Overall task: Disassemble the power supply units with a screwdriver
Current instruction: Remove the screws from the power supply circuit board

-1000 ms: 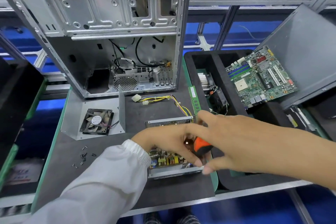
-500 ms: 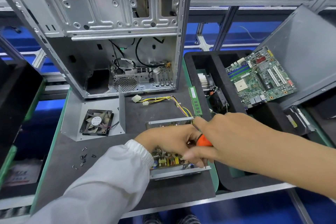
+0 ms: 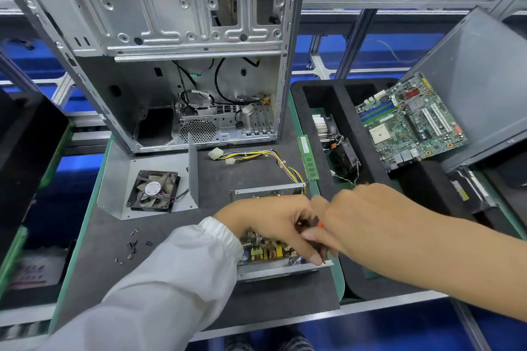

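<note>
An opened power supply unit (image 3: 268, 256) lies on the dark mat near the front edge, its circuit board with yellow parts exposed and a perforated metal wall at the back. My left hand (image 3: 265, 219), in a white sleeve, rests over the board with fingers curled down onto its right front corner. My right hand (image 3: 368, 225) grips an orange-handled screwdriver (image 3: 319, 224), mostly hidden between both hands, held above the unit's right side. A yellow and black cable bundle (image 3: 256, 155) runs from the unit toward the case.
An empty computer case (image 3: 182, 51) stands at the back. A metal cover with a fan (image 3: 154, 189) lies left, several loose screws (image 3: 132, 246) beside it. A RAM stick (image 3: 308, 157), a black foam tray (image 3: 336, 111) and a motherboard (image 3: 410, 122) sit right.
My right hand has drawn in closer to my left hand over the unit, and the orange handle is now almost fully covered. My left hand stayed on the board.
</note>
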`<state>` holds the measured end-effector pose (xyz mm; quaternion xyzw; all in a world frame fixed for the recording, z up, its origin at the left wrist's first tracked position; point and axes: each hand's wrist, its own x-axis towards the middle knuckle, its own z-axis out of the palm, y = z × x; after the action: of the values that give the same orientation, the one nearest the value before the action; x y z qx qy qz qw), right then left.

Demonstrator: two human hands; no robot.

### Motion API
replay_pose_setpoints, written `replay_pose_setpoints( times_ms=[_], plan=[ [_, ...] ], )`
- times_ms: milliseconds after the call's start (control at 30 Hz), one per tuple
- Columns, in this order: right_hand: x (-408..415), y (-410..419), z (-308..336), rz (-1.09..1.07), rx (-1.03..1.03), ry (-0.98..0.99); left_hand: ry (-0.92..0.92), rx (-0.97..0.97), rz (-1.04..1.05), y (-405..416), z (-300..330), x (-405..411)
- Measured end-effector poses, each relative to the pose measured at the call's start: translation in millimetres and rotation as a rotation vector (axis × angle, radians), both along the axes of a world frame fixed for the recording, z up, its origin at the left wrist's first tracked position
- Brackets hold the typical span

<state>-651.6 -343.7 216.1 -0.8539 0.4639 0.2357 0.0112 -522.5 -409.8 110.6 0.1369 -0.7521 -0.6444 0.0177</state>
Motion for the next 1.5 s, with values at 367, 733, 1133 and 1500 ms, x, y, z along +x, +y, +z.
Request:
replay_pose_setpoints(
  times_ms=[367,733,1133,1500],
  plan=[
    [3,-1,2,-0.019,-0.05,0.005,-0.028,-0.011,0.02,-2,2,2],
    [2,-3,6,-0.032,-0.073,0.01,-0.032,0.02,0.01,-1,2,3],
    [-1,-5,4,-0.057,-0.042,-0.005,-0.003,0.009,0.007,-4,-1,-1],
    [-1,-7,8,-0.029,-0.042,-0.059,-0.053,0.062,0.044,-6,-7,4]
  ],
)
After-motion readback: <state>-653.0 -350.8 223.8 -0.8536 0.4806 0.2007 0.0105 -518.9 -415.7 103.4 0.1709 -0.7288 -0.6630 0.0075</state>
